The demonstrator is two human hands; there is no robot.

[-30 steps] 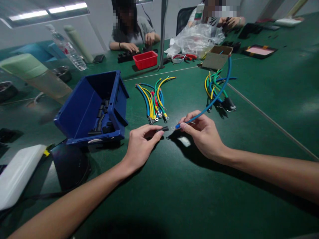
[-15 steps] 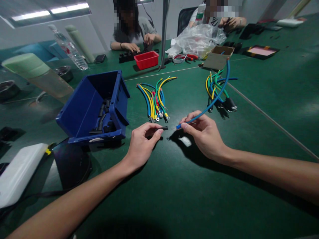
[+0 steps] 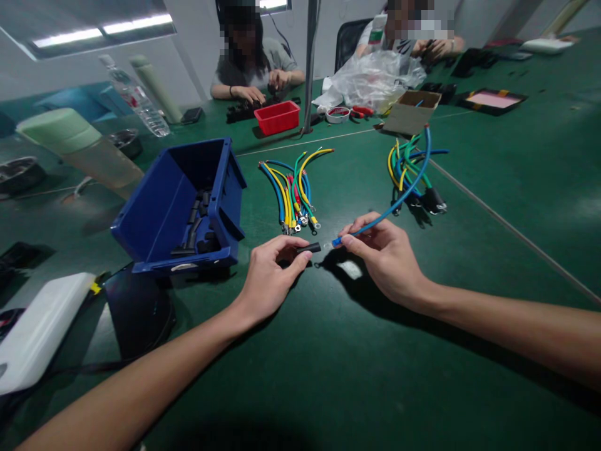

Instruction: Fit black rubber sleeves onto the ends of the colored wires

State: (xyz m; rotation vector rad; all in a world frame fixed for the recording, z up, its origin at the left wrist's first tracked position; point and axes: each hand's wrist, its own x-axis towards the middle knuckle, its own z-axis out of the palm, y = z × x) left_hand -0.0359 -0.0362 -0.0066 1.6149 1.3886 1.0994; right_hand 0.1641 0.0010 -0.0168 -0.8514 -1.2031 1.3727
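Observation:
Between thumb and fingers, my left hand (image 3: 275,272) pinches a short black sleeve (image 3: 312,248), its free end pointing right. My right hand (image 3: 382,254) grips a blue wire (image 3: 404,198) close to its ring terminal (image 3: 328,246), which faces the sleeve. A small gap seems to separate the two. The wire's other end curves up and away to the right. Just beyond my hands lies a bunch of blue, yellow, green and red wires (image 3: 287,188) with ring terminals. Farther right is another bunch of wires (image 3: 407,164), with black sleeves (image 3: 434,200) at their near ends.
A blue bin (image 3: 141,232) holding several black sleeves stands at the left. Behind are a red tray (image 3: 278,119), a cardboard box (image 3: 408,114), a metal post (image 3: 310,69) and a plastic bag (image 3: 375,80). Two people sit across the green table (image 3: 328,376).
The black sleeve has come slightly right, nearer the ring terminal, and more of it shows past my left fingers. My right hand stays nearly in place with the blue wire.

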